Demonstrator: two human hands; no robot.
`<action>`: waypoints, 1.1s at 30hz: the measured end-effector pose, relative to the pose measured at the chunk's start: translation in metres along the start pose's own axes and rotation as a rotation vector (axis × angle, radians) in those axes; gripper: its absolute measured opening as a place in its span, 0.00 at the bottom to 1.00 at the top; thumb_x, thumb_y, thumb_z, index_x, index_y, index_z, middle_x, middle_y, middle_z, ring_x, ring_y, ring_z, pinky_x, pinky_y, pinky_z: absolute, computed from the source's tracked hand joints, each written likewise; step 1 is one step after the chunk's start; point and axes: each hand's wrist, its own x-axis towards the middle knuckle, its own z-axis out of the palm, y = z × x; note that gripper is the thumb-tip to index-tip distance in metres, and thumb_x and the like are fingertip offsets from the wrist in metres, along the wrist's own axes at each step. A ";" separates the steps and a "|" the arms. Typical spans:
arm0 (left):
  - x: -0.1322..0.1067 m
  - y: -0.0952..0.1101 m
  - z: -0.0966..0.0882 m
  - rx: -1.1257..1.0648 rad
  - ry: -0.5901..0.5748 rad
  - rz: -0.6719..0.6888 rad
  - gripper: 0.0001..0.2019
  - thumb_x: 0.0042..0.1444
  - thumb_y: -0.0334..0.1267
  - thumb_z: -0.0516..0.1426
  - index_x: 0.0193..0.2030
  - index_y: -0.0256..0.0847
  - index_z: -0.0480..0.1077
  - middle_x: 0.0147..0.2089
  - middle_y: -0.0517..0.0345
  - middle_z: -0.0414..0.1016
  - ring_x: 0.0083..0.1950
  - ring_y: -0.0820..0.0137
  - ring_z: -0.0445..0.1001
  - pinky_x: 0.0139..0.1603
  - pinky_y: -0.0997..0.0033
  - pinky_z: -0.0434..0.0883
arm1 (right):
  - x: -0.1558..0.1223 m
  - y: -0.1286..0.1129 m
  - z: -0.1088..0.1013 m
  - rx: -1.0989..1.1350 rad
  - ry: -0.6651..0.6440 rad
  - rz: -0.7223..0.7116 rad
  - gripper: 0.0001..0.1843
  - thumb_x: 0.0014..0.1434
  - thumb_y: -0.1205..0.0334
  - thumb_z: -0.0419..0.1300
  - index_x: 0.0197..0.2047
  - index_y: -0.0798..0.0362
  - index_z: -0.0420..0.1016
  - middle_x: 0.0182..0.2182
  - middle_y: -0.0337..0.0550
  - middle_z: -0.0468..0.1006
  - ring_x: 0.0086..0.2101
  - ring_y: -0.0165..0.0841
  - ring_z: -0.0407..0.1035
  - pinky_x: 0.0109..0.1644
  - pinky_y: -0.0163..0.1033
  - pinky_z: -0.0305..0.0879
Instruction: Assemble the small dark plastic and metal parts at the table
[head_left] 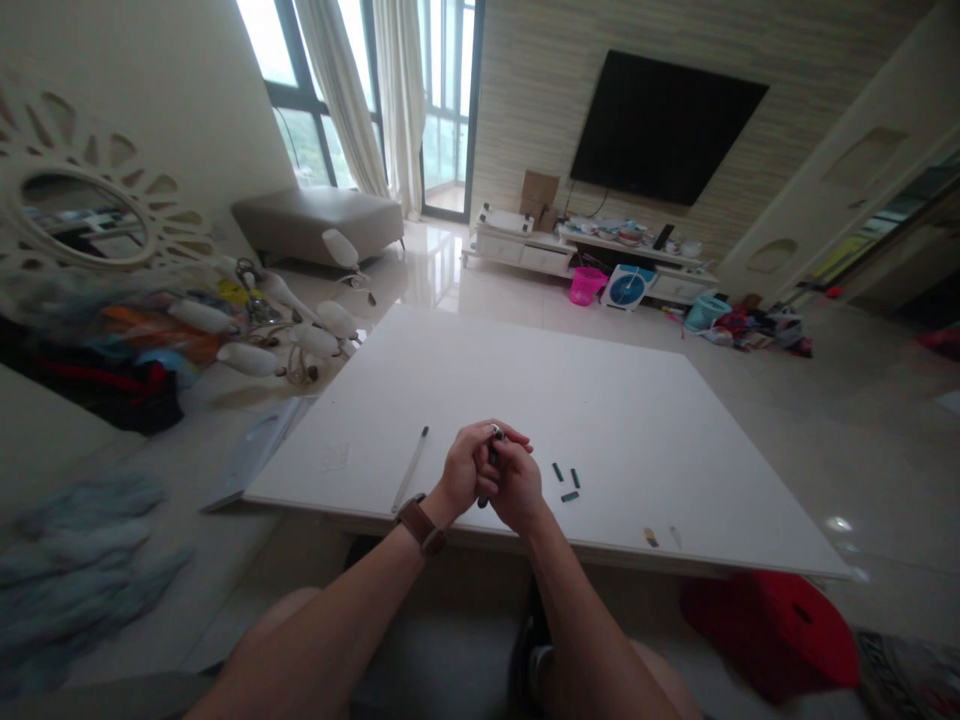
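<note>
My left hand [470, 465] and my right hand [517, 482] are closed together above the near part of a white tabletop [547, 390]. Between them is a black cylinder [483, 502], perhaps a small flashlight, with a silvery ring showing at its top; the fingers cover most of it. Right of my hands lie three small dark cylinders that look like batteries [570, 496]. To the left rests a long, slim, pale stick with a black tip [411, 470]. A brown strap watch [421, 525] is on my left wrist.
Near the right front edge lie a small brown-and-dark piece [650, 537] and a clear piece [676, 537]. A lamp with several white shades [315, 340] stands beyond the table's left side. Below the right edge is a red stool-like object [780, 630]. A low cabinet [525, 250] stands at the far wall.
</note>
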 end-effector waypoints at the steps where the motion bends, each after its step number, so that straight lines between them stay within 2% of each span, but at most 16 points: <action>1: 0.000 0.000 0.000 -0.002 -0.002 0.003 0.22 0.52 0.49 0.55 0.42 0.31 0.79 0.40 0.39 0.82 0.14 0.82 0.56 0.11 0.82 0.46 | 0.000 0.000 0.000 -0.004 0.001 0.002 0.11 0.48 0.57 0.61 0.23 0.57 0.70 0.17 0.33 0.59 0.17 0.22 0.46 0.13 0.25 0.45; 6: 0.000 -0.001 -0.001 -0.019 -0.021 0.007 0.21 0.51 0.48 0.55 0.41 0.31 0.78 0.38 0.40 0.82 0.13 0.83 0.54 0.10 0.81 0.46 | -0.001 0.001 0.000 -0.017 0.014 0.005 0.12 0.46 0.57 0.62 0.23 0.57 0.70 0.16 0.32 0.60 0.16 0.21 0.45 0.13 0.25 0.45; 11: -0.002 0.000 0.001 -0.036 -0.021 0.018 0.22 0.51 0.50 0.55 0.39 0.32 0.78 0.36 0.41 0.82 0.15 0.80 0.60 0.12 0.82 0.48 | -0.001 0.000 0.001 -0.013 0.012 0.002 0.09 0.47 0.59 0.62 0.24 0.56 0.68 0.16 0.31 0.59 0.16 0.21 0.44 0.13 0.25 0.43; 19: -0.003 0.000 0.002 -0.060 -0.035 0.027 0.23 0.52 0.50 0.55 0.42 0.31 0.78 0.36 0.41 0.82 0.15 0.78 0.61 0.11 0.81 0.48 | -0.003 -0.003 0.005 -0.017 -0.026 0.011 0.09 0.48 0.59 0.61 0.24 0.55 0.68 0.17 0.31 0.57 0.17 0.22 0.44 0.14 0.25 0.42; 24: -0.004 -0.002 0.001 -0.052 -0.032 0.031 0.24 0.53 0.50 0.54 0.44 0.31 0.78 0.37 0.41 0.82 0.14 0.81 0.57 0.11 0.81 0.47 | -0.004 -0.002 0.005 -0.020 -0.011 0.000 0.09 0.47 0.59 0.61 0.24 0.56 0.70 0.18 0.33 0.60 0.17 0.21 0.45 0.14 0.25 0.41; 28: -0.004 -0.003 0.001 -0.057 -0.045 0.033 0.24 0.54 0.50 0.54 0.43 0.31 0.78 0.37 0.40 0.82 0.14 0.80 0.58 0.11 0.81 0.48 | -0.005 -0.002 0.005 -0.014 -0.009 0.005 0.10 0.46 0.58 0.62 0.24 0.57 0.70 0.17 0.32 0.59 0.17 0.21 0.45 0.14 0.25 0.42; 33: -0.004 -0.002 0.001 -0.064 -0.043 0.033 0.23 0.55 0.50 0.54 0.43 0.31 0.78 0.37 0.41 0.82 0.13 0.82 0.54 0.11 0.82 0.47 | -0.004 -0.002 0.005 -0.007 -0.013 0.020 0.10 0.47 0.59 0.61 0.24 0.57 0.69 0.17 0.32 0.59 0.17 0.21 0.45 0.14 0.25 0.42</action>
